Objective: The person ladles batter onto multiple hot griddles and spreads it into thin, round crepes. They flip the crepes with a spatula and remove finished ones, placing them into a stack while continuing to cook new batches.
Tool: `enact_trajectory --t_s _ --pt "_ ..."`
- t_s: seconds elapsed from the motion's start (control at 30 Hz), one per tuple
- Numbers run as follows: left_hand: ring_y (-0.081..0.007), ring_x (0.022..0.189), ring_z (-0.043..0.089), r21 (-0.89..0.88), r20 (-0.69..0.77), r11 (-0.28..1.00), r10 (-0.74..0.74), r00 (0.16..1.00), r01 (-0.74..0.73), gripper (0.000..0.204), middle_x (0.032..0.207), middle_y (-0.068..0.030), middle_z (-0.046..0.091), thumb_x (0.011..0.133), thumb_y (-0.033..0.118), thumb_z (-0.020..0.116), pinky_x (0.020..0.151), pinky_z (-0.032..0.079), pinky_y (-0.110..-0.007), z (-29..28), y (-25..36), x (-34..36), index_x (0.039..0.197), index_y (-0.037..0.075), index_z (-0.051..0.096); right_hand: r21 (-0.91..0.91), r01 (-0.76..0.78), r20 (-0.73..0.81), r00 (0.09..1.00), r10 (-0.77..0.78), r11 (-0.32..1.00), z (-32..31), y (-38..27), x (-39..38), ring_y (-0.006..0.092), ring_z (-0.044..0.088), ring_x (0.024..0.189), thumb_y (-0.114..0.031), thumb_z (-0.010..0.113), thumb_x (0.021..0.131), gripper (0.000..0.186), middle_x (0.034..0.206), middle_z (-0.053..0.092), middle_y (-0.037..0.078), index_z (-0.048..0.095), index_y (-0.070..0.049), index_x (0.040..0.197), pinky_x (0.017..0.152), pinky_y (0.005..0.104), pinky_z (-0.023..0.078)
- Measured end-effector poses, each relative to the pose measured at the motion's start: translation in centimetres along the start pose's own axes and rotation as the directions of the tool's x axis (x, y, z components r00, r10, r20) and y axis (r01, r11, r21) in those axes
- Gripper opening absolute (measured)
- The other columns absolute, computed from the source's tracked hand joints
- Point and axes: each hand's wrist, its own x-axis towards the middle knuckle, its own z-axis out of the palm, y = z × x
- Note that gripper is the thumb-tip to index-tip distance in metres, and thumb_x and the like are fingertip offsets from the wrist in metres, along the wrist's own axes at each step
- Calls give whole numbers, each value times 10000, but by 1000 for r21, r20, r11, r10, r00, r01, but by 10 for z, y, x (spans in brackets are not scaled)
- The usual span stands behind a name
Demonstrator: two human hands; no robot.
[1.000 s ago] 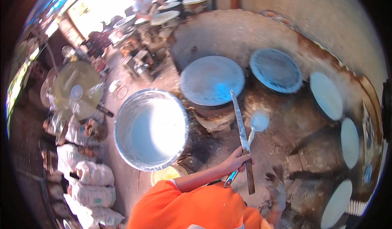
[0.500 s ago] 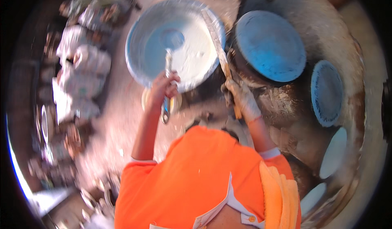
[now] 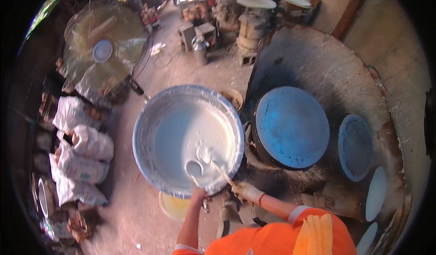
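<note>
1. The left hand (image 3: 198, 194) is closed around the handle of a ladle (image 3: 194, 168), at the near rim of the basin.
2. The right hand (image 3: 244, 191), pale with batter, grips a thin stick (image 3: 221, 171) that reaches into the batter.
3. The ladle's cup and the stick's tip lie in white batter (image 3: 181, 137) inside a big metal basin (image 3: 145, 123).
4. Right of the basin is a round blue griddle (image 3: 292, 127).
5. Far left stands a fan (image 3: 103, 50).
</note>
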Motion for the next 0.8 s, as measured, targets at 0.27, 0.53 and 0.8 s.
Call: enact_trajectory --t_s 0.27,0.53,0.8 --pt "-54 377 308 -393 449 909 57 892 140 71 535 32 333 855 81 474 344 261 -215 9 81 13 810 40 438 -990 117 71 900 -430 81 -5 -67 8 335 598 815 -257 411 859 458 989 592 180 365 -192 1310 672 452 481" --pt "-46 368 288 -313 312 908 377 872 -280 223 511 52 315 873 232 505 336 247 -212 -17 167 -158 925 15 494 -824 183 557 437 -707 -536 -14 -141 -81 155 405 473 -131 330 875 479 604 385 48 325 -38 1345 321 333 344" --pt "4 368 318 -390 289 831 519 804 -396 305 533 92 350 920 275 416 336 273 -151 -13 300 -302 968 -23 467 -40 931 432 343 -834 362 -6 -248 -112 148 564 991 6 501 816 443 1147 573 104 452 -50 1252 849 246 460"
